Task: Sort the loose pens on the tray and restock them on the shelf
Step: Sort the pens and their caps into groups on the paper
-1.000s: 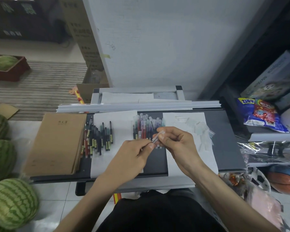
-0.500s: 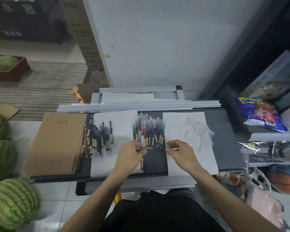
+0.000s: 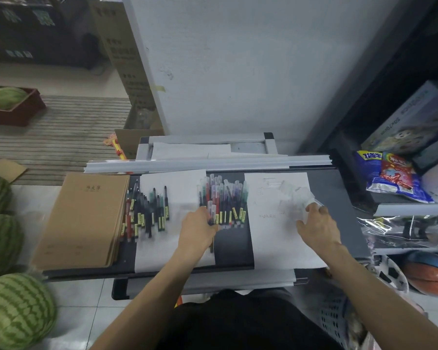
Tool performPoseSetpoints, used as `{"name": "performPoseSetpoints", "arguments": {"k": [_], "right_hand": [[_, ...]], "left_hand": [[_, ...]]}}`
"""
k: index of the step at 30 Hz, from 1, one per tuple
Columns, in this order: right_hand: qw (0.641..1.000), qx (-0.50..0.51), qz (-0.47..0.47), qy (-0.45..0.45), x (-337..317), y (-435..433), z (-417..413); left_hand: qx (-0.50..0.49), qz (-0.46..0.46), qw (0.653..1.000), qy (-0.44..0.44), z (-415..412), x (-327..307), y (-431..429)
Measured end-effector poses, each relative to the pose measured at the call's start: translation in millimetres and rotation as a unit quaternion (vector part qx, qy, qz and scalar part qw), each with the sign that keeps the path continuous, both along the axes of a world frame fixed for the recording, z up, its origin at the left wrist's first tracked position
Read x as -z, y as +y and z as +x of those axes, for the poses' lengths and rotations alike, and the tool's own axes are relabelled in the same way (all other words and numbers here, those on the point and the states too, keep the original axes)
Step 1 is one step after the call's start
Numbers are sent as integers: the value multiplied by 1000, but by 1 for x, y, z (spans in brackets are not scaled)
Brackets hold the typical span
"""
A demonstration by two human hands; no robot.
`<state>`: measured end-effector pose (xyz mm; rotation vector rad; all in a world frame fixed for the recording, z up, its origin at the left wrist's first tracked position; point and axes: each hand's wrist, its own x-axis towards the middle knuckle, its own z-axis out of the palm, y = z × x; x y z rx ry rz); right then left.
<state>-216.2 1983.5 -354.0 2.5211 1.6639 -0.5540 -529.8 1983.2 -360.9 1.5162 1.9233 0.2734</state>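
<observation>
Status: sorting stage; by my reading nothing is shelved yet. Tray (image 3: 339, 198) holds two pen groups. Coloured pens (image 3: 225, 198) are fanned at about 12 o'clock of tray centre, and dark pens (image 3: 147, 210) lie at 10 o'clock on the left paper sheet (image 3: 182, 193). Notebook stack (image 3: 84, 218) sits at 9 o'clock.

Left hand (image 3: 200, 229): fingers bent over the near ends of the coloured pens. Whether one is pinched is hidden by the knuckles, so cannot tell. A stray pen (image 3: 212, 245) lies at 6 o'clock of the fan, partly under that hand.

Right hand (image 3: 319, 228): relaxed, thumb splayed, fingertips (image 3: 314, 207) touching the clear sleeves (image 3: 293, 192) at 2 o'clock. Nothing grasped.

Risks:
- Pens are round and the fan is tightly packed. Pulling one would likely drag its neighbours and mix the colours.
- The stray pen points toward the 6 o'clock edge. A wrist sweep could roll it off.
- Sleeves look light, slick and transparent. Two may lift at once, or the pile may scatter toward 3 o'clock.
- Right paper sheet (image 3: 271, 236) is loose. It could slide under the hand and carry the sleeves with it.
</observation>
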Motion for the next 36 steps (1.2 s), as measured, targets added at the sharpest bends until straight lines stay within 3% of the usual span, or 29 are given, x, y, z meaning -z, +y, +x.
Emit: {"name": "performPoseSetpoints", "arguments": {"k": [17, 23, 29, 36], "right_hand": [[996, -16, 89, 8, 4, 3, 1], [989, -37, 136, 46, -5, 13, -19], [971, -44, 159, 173, -23, 21, -51], [920, 20, 170, 354, -47, 16, -85]], "left_hand": [[-21, -15, 999, -25, -22, -2, 0], [-79, 34, 996, 32, -72, -3, 15], [-113, 36, 989, 89, -104, 0, 48], [-65, 2, 989, 134, -103, 11, 70]]}}
